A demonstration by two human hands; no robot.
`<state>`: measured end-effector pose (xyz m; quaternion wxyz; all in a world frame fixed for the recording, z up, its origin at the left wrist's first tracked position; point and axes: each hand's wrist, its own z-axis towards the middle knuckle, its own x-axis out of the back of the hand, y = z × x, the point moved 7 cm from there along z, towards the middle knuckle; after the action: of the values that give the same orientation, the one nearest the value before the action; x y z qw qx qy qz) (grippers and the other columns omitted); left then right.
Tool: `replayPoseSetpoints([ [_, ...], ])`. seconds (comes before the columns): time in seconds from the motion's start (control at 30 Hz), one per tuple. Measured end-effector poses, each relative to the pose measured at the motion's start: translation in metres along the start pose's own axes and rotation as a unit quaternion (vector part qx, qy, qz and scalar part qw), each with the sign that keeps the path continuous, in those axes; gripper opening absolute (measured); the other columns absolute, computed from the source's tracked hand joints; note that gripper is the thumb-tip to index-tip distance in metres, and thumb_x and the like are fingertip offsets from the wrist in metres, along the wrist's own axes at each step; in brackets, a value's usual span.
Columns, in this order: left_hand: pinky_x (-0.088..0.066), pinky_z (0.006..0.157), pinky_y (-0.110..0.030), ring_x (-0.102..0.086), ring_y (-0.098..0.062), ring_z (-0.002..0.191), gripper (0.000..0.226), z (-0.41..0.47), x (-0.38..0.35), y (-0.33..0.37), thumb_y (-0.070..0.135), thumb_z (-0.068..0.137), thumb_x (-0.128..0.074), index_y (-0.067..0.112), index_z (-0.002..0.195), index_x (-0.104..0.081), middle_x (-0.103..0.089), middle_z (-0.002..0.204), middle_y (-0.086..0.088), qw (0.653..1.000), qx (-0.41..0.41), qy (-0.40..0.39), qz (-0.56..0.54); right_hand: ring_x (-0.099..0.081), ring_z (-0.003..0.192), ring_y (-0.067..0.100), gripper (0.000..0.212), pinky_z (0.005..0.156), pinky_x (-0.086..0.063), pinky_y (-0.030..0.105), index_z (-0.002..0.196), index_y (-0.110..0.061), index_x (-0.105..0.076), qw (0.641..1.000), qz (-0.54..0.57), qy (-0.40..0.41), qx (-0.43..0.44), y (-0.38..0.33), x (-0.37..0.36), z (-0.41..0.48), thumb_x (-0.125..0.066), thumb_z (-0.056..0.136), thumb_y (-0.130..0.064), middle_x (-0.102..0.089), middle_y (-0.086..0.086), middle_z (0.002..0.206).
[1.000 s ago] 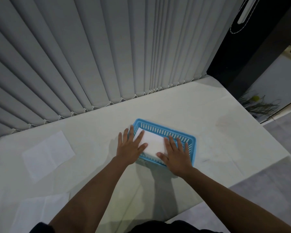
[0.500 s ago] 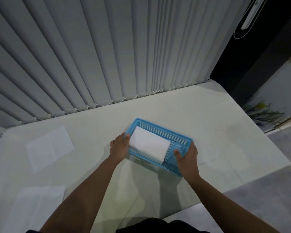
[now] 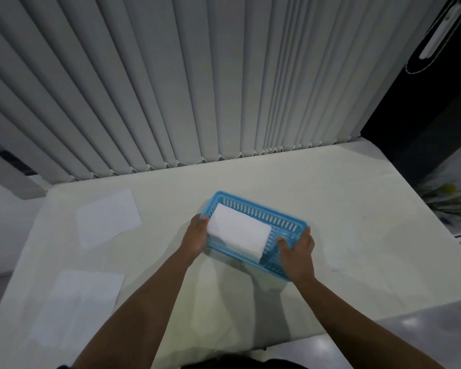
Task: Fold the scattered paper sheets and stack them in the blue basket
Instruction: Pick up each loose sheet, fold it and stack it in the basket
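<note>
On a white table [image 3: 330, 209], a blue basket [image 3: 264, 213] sits near the middle, holding a stack of folded paper [image 3: 238, 233] toward its left end. Both hands grip the basket: the left hand [image 3: 196, 235] wraps its left end, the right hand [image 3: 297, 253] clasps its right corner. Two flat sheets lie well apart to the left, one [image 3: 108, 218] farther back, one [image 3: 83, 302] nearer.

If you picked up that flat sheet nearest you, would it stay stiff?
Probably not. The flat sheet looks thin, lying flush on the table, so it would likely droop. It seems light, so a push might slide it easily.
</note>
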<state>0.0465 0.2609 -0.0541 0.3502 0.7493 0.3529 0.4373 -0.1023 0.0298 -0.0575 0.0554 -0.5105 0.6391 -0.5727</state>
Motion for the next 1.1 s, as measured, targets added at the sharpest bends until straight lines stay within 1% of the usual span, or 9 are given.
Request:
replayPoseSetpoints([
  [0.1, -0.038, 0.096, -0.033, -0.050, -0.022, 0.111, 0.044, -0.002, 0.027, -0.015, 0.036, 0.102, -0.025, 0.011, 0.133, -0.043, -0.052, 0.129, -0.009, 1.000, -0.001, 0.026, 0.002, -0.040, 0.134, 0.037, 0.086, 0.104, -0.037, 0.047, 0.152, -0.013, 0.001, 1.000, -0.003, -0.014, 0.013, -0.011, -0.022, -0.009, -0.056, 0.092, -0.035, -0.010, 0.013, 0.158],
  [0.2, -0.037, 0.094, -0.032, -0.050, -0.022, 0.110, 0.044, -0.004, 0.057, -0.031, 0.037, 0.102, -0.025, 0.011, 0.133, -0.044, -0.052, 0.126, -0.007, 0.999, 0.006, 0.043, 0.004, -0.041, 0.133, 0.035, 0.085, 0.102, -0.038, 0.045, 0.153, -0.013, 0.000, 0.999, -0.004, -0.026, 0.023, -0.024, -0.046, -0.021, -0.056, 0.092, -0.034, -0.012, 0.013, 0.157],
  [0.43, -0.038, 0.093, -0.031, -0.050, -0.021, 0.106, 0.043, 0.001, 0.123, -0.059, 0.034, 0.103, -0.026, 0.010, 0.131, -0.046, -0.051, 0.116, -0.003, 0.998, 0.015, 0.059, 0.015, -0.045, 0.128, 0.040, 0.088, 0.099, -0.044, 0.052, 0.152, -0.018, 0.002, 0.999, 0.008, -0.028, 0.015, -0.046, -0.105, -0.065, -0.057, 0.091, -0.038, -0.012, 0.011, 0.156],
  [0.5, -0.044, 0.100, -0.040, -0.053, -0.026, 0.109, 0.043, 0.006, 0.137, -0.066, 0.038, 0.102, -0.025, 0.013, 0.130, -0.046, -0.053, 0.120, -0.007, 0.998, 0.021, 0.050, 0.012, -0.044, 0.128, 0.040, 0.089, 0.099, -0.043, 0.051, 0.152, -0.017, 0.003, 1.000, 0.018, -0.017, 0.007, -0.047, -0.120, -0.079, -0.058, 0.091, -0.037, -0.012, 0.011, 0.156],
  [0.6, -0.046, 0.101, -0.052, -0.055, -0.031, 0.113, 0.045, 0.013, 0.154, -0.076, 0.044, 0.100, -0.025, 0.016, 0.129, -0.047, -0.055, 0.125, -0.013, 0.999, 0.036, 0.031, -0.002, -0.040, 0.131, 0.043, 0.091, 0.101, -0.040, 0.052, 0.152, -0.015, 0.004, 0.999, 0.033, 0.007, -0.011, -0.048, -0.138, -0.099, -0.059, 0.091, -0.035, -0.010, 0.014, 0.157],
  [0.8, -0.051, 0.095, -0.050, -0.056, -0.030, 0.110, 0.034, 0.022, 0.164, -0.087, 0.042, 0.099, -0.029, 0.022, 0.116, -0.050, -0.055, 0.120, -0.013, 0.995, 0.070, -0.013, -0.074, -0.036, 0.133, 0.040, 0.093, 0.102, -0.039, 0.050, 0.151, -0.012, 0.008, 0.997, 0.053, 0.042, -0.045, -0.041, -0.159, -0.131, -0.060, 0.091, -0.032, -0.008, 0.015, 0.156],
  [0.9, -0.052, 0.093, -0.048, -0.057, -0.030, 0.110, 0.041, 0.030, 0.169, -0.091, 0.043, 0.097, -0.030, 0.020, 0.124, -0.051, -0.057, 0.123, -0.013, 0.994, 0.077, -0.030, -0.073, -0.033, 0.135, 0.041, 0.095, 0.106, -0.035, 0.049, 0.151, -0.012, 0.009, 0.996, 0.048, 0.050, -0.047, -0.037, -0.165, -0.141, -0.061, 0.090, -0.032, -0.006, 0.016, 0.157],
  [1.0, -0.043, 0.106, -0.049, -0.052, -0.031, 0.122, 0.050, 0.027, 0.172, -0.094, 0.044, 0.096, -0.029, 0.017, 0.135, -0.046, -0.052, 0.136, -0.012, 0.998, 0.041, -0.034, -0.030, -0.023, 0.140, 0.041, 0.095, 0.111, -0.026, 0.048, 0.151, -0.009, 0.008, 0.998, 0.015, 0.050, -0.040, -0.034, -0.168, -0.149, -0.061, 0.090, -0.033, -0.004, 0.017, 0.158],
  [1.1, -0.028, 0.117, -0.043, -0.038, -0.027, 0.137, 0.051, 0.016, 0.178, -0.101, 0.036, 0.100, -0.031, 0.014, 0.146, -0.034, -0.037, 0.151, -0.010, 0.999, -0.001, -0.013, 0.030, -0.013, 0.142, 0.040, 0.095, 0.114, -0.019, 0.049, 0.151, -0.007, 0.005, 0.996, -0.064, 0.056, -0.030, -0.036, -0.168, -0.156, -0.060, 0.089, -0.039, -0.003, 0.017, 0.160],
])
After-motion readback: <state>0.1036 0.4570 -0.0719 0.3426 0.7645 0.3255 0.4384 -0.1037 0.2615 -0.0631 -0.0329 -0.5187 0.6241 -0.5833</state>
